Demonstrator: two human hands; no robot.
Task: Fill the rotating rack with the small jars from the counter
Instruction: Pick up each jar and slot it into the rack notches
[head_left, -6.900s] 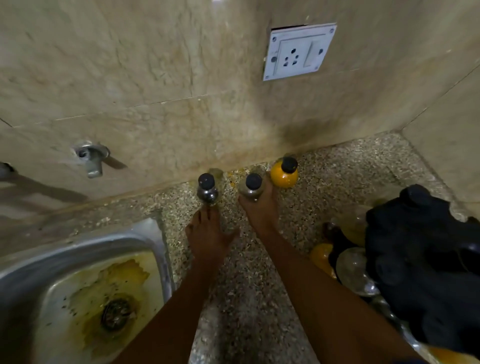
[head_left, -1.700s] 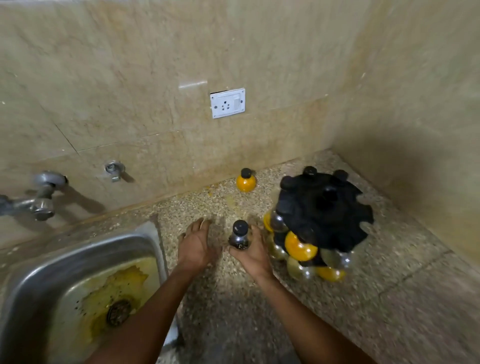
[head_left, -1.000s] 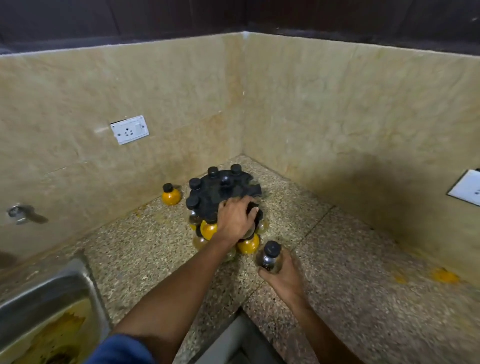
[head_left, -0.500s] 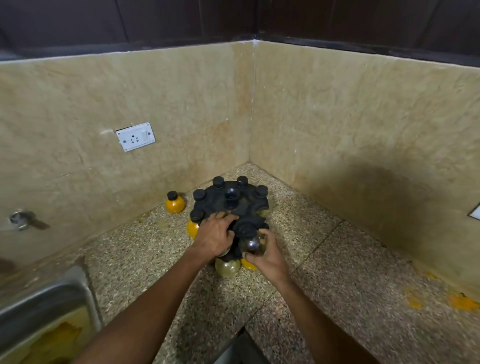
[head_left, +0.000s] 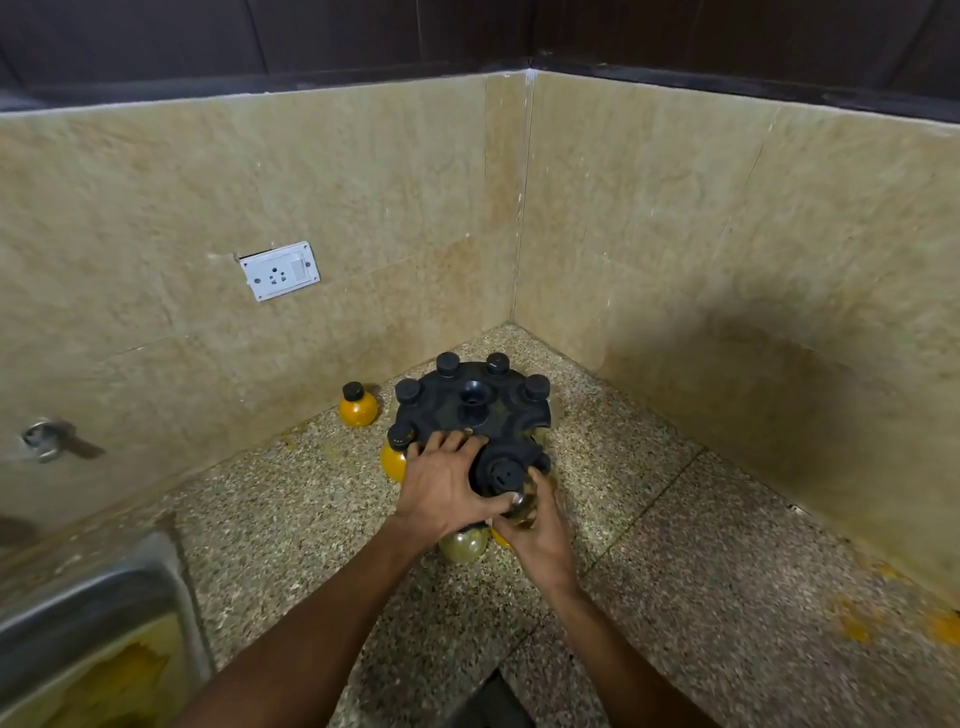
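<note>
The black rotating rack stands in the counter's corner with several black-capped jars hanging from its rim. My left hand lies on the rack's near top edge, gripping it. My right hand holds a small clear jar with a black cap against the rack's near slot, the cap level with the rim. A yellow jar with a black cap stands alone on the counter by the back wall, left of the rack. An olive-filled jar hangs low at the rack's front, below my hands.
A steel sink with yellow stains lies at the lower left. A white socket and a tap fitting are on the back wall. Tiled walls close the corner behind and right of the rack. Speckled counter extends to the right.
My right hand has brought the clear jar up against the rack's near slot. My left hand has slid a little along the rack's near top.
</note>
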